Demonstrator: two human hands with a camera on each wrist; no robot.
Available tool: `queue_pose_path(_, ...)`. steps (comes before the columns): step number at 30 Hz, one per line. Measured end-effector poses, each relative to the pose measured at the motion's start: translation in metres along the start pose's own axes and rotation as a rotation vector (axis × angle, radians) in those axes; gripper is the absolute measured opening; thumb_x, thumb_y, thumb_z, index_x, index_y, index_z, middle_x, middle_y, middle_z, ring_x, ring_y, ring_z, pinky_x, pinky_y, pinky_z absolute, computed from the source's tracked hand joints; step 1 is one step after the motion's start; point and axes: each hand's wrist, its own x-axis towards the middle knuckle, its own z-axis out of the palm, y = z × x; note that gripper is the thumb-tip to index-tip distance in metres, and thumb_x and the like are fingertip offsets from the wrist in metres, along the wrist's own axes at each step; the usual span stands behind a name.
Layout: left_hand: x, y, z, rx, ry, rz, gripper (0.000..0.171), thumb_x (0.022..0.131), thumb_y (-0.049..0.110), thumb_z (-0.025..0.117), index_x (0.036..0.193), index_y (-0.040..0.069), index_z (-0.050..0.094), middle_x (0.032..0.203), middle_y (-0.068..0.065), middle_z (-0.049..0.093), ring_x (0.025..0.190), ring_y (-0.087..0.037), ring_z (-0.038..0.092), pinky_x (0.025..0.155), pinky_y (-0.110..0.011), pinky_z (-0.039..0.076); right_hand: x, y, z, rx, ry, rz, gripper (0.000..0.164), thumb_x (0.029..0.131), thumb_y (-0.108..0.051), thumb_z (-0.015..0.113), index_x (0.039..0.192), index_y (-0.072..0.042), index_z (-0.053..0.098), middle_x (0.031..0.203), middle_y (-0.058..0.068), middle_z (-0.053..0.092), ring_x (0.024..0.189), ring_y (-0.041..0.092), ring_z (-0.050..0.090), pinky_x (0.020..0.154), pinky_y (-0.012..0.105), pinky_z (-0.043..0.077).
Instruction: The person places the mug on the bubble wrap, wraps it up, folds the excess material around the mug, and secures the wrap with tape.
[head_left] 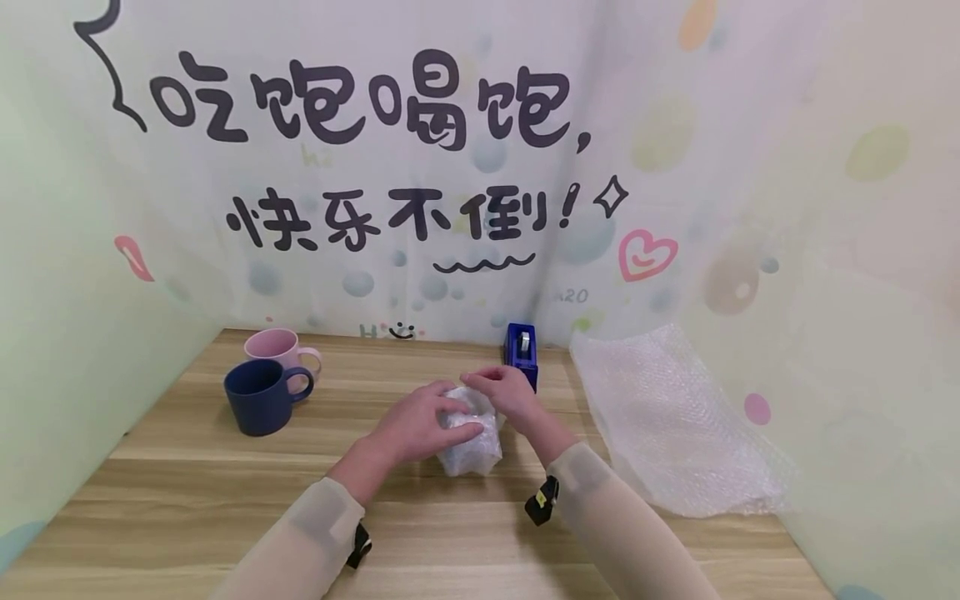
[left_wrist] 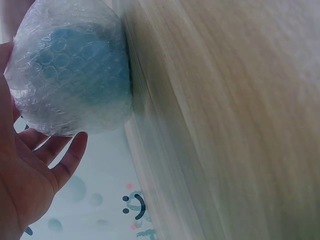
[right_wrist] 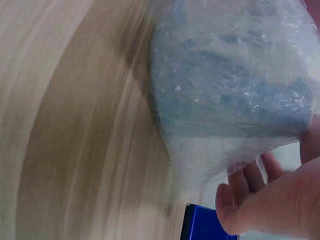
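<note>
A bubble-wrapped bundle (head_left: pixel 472 454) stands on the table in front of me. Through its plastic a light blue rounded object (left_wrist: pixel 82 67) shows in the left wrist view; its exact kind is blurred by the wrap. My left hand (head_left: pixel 416 423) holds the bundle from the left, fingers over the top and thumb on the near side. At the upper right rim, my right hand (head_left: pixel 508 393) pinches the bubble wrap between thumb and fingers. In the right wrist view, a loose corner of wrap (right_wrist: pixel 192 167) sticks out beside the curled right fingers.
A blue tape dispenser (head_left: pixel 522 354) stands just behind the right hand. To the right lies a flat sheet of bubble wrap (head_left: pixel 667 417), reaching the wall side. A navy mug (head_left: pixel 258 404) and a pink mug (head_left: pixel 273 343) stand at the left. A printed curtain (head_left: pixel 480 292) hangs behind the table.
</note>
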Motion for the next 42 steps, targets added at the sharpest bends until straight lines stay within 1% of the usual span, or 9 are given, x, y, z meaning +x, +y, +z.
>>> queue_pose_path(3,0.000,0.001,0.000,0.003,-0.007,-0.012,0.057,0.097,0.066,0.073,0.130,0.020,0.083,0.163,-0.016,0.057,0.152,-0.040,0.054,0.124,-0.060,0.046,0.001,0.000,-0.004,0.010,0.043,-0.088,0.037,0.103,-0.043,0.078,0.124,-0.013,0.078,0.128,0.008,0.077,0.121,0.027,0.070,0.105,0.046,0.058)
queue_pose_path(5,0.000,0.002,-0.001,-0.005,-0.008,-0.018,0.057,0.096,0.066,0.073,0.130,0.020,0.083,0.163,-0.016,0.057,0.151,-0.040,0.054,0.123,-0.060,0.047,0.002,0.000,-0.007,-0.027,0.014,-0.166,0.030,0.105,-0.039,0.076,0.124,-0.015,0.080,0.127,0.006,0.079,0.121,0.025,0.071,0.104,0.045,0.059)
queue_pose_path(10,-0.002,0.003,-0.003,-0.020,-0.004,-0.026,0.056,0.096,0.063,0.075,0.129,0.019,0.083,0.161,-0.015,0.058,0.147,-0.040,0.057,0.121,-0.061,0.049,0.001,0.001,-0.011,-0.288,-0.124,-0.280,0.025,0.107,-0.040,0.072,0.117,-0.022,0.086,0.122,-0.002,0.083,0.119,0.019,0.073,0.103,0.045,0.060)
queue_pose_path(16,-0.003,0.003,-0.003,-0.004,-0.021,-0.016,0.059,0.096,0.065,0.076,0.132,0.019,0.081,0.161,-0.014,0.057,0.143,-0.039,0.060,0.118,-0.058,0.052,0.000,0.003,-0.011,-0.370,-0.169,-0.282,0.029,0.110,-0.040,0.068,0.118,-0.020,0.086,0.119,0.000,0.084,0.116,0.019,0.074,0.102,0.045,0.061)
queue_pose_path(28,-0.004,0.009,0.002,-0.023,0.024,-0.050,0.057,0.095,0.065,0.077,0.132,0.021,0.079,0.167,-0.014,0.049,0.141,-0.042,0.061,0.115,-0.060,0.055,0.000,0.003,-0.007,-0.368,-0.122,-0.249,0.029,0.109,-0.039,0.070,0.116,-0.016,0.086,0.118,0.003,0.084,0.111,0.019,0.074,0.098,0.042,0.061)
queue_pose_path(31,-0.009,0.009,0.004,-0.027,0.080,0.022,0.057,0.096,0.060,0.080,0.136,0.020,0.075,0.162,-0.014,0.050,0.133,-0.039,0.066,0.110,-0.056,0.060,-0.001,0.003,-0.007,-0.372,-0.123,-0.246,0.028,0.109,-0.036,0.069,0.117,-0.015,0.086,0.119,0.004,0.084,0.111,0.019,0.073,0.097,0.041,0.060)
queue_pose_path(37,-0.016,0.008,0.002,0.038,0.210,0.344,0.035,0.098,0.032,0.085,0.127,0.013,0.083,0.138,-0.014,0.070,0.125,-0.031,0.070,0.107,-0.051,0.062,-0.003,0.002,-0.008,-0.365,-0.134,-0.240,0.029,0.110,-0.039,0.068,0.118,-0.017,0.086,0.120,0.003,0.084,0.113,0.019,0.073,0.099,0.044,0.061)
queue_pose_path(39,-0.016,0.009,0.002,0.057,0.226,0.389,0.029,0.097,0.029,0.085,0.121,0.013,0.085,0.133,-0.014,0.072,0.122,-0.030,0.071,0.105,-0.050,0.062,-0.003,0.001,-0.008,-0.360,-0.136,-0.231,0.030,0.109,-0.041,0.068,0.117,-0.018,0.086,0.120,0.002,0.084,0.115,0.020,0.073,0.101,0.045,0.061)
queue_pose_path(42,-0.014,0.011,0.002,0.075,0.231,0.398,0.025,0.098,0.028,0.084,0.118,0.013,0.086,0.130,-0.014,0.071,0.119,-0.030,0.071,0.103,-0.048,0.063,-0.003,0.001,-0.009,-0.371,-0.134,-0.238,0.029,0.110,-0.039,0.067,0.118,-0.017,0.086,0.121,0.003,0.083,0.117,0.020,0.073,0.102,0.045,0.061)
